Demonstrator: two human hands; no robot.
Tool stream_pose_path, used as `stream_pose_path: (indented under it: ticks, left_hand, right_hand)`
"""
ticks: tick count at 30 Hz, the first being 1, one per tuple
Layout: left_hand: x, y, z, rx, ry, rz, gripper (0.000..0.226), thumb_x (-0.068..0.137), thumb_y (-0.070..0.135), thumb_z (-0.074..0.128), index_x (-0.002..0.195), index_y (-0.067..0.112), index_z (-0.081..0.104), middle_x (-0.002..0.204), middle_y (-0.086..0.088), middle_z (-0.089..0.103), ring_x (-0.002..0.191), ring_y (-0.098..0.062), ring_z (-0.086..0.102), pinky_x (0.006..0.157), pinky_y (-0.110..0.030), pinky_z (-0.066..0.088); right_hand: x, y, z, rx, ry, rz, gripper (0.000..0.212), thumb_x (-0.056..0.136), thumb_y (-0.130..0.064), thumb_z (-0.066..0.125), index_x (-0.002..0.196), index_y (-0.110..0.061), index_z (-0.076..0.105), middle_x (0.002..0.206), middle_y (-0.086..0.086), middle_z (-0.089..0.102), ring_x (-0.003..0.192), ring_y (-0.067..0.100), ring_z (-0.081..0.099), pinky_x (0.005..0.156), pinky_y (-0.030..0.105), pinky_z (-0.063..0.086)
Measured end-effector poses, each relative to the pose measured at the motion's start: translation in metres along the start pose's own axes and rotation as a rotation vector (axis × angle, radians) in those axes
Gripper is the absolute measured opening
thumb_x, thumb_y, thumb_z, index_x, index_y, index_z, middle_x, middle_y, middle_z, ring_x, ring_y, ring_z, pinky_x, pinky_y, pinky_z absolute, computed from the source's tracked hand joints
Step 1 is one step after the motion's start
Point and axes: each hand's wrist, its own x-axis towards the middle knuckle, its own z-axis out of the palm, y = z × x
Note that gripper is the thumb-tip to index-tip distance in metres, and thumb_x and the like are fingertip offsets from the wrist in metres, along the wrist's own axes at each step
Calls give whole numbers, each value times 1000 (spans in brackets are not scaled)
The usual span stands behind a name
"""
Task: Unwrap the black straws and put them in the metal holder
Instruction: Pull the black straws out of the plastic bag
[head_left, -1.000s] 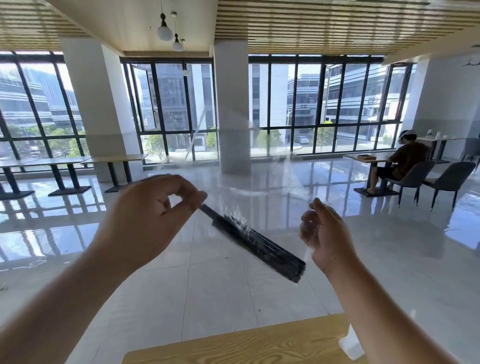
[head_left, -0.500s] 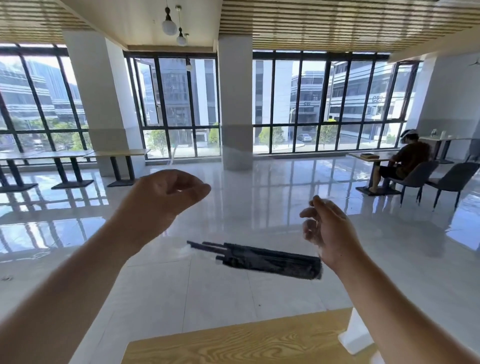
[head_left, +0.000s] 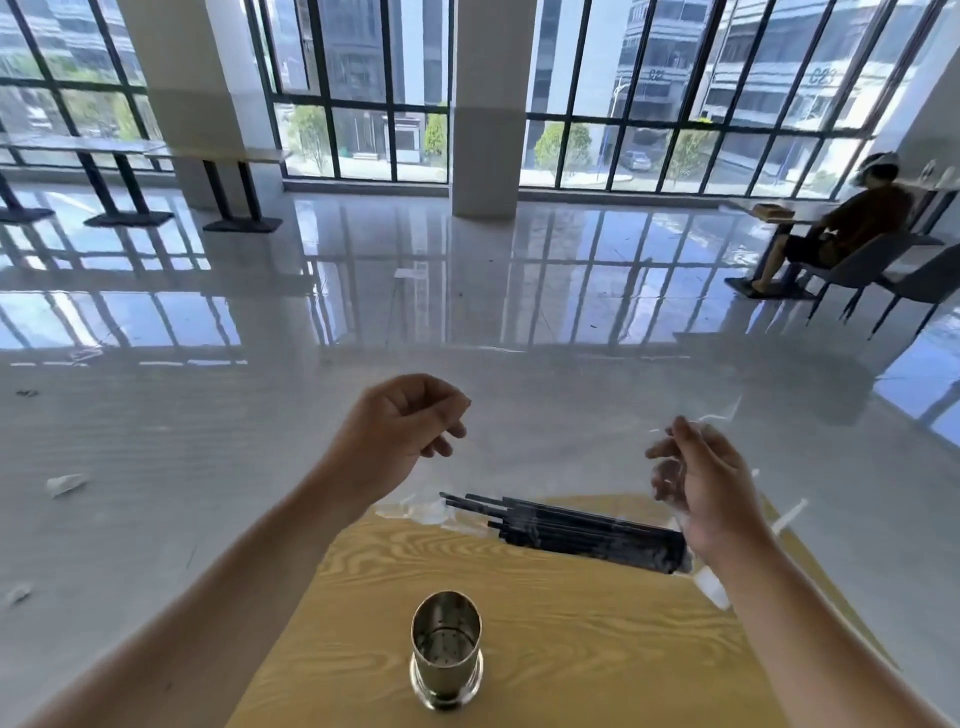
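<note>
Metal holder (head_left: 447, 649) empty, black straws (head_left: 587, 532) beyond

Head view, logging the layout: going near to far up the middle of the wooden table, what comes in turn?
Shiny cylindrical metal holder → bundle of black straws lying in clear plastic wrap → glossy tiled floor → white square pillar.

I see two bare forearms, no sleeves reaching as far as the frame shows. My left hand (head_left: 400, 431) and right hand (head_left: 696, 488) wear no gloves, rings, watch or wristband.
</note>
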Motion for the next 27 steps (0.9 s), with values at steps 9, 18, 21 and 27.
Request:
stream_pose_path:
  ticks: [9,18,21,27]
  left_hand:
    - [-23,-86,31,-80,-75,-173,9,100,16,68,94,15,76,77,-2,76,65,-12,67,61,-20,53]
    - [-45,-151,45,-61,-28,-326,12,97,27,71,88,29,77,85,-3,79,73,-14,72,69,-28,52]
    - [-52,-169,45,-81,23,-396,12,96,29,73,86,30,78,87,-5,79,74,-15,70,69,-28,53]
    - [-70,-206,34,-242,218,-567,14,101,27,66,95,17,74,87,-4,79,77,-16,70,71,-31,53]
  right_hand:
    - [-20,56,-50,-180,19,79,23,107,-33,58,93,-15,58,71,2,74,45,13,58,40,27,49]
    - [-24,77,-63,-358,-4,78,34,105,-36,59,99,-2,59,76,5,76,49,14,60,43,29,52]
    - [-21,78,-53,-479,-30,10,28,108,-30,58,96,-5,61,81,13,76,50,14,62,43,28,53]
    - [-7,67,8,-727,-181,-134,25,108,-36,59,89,-20,61,78,5,76,50,12,66,44,32,54]
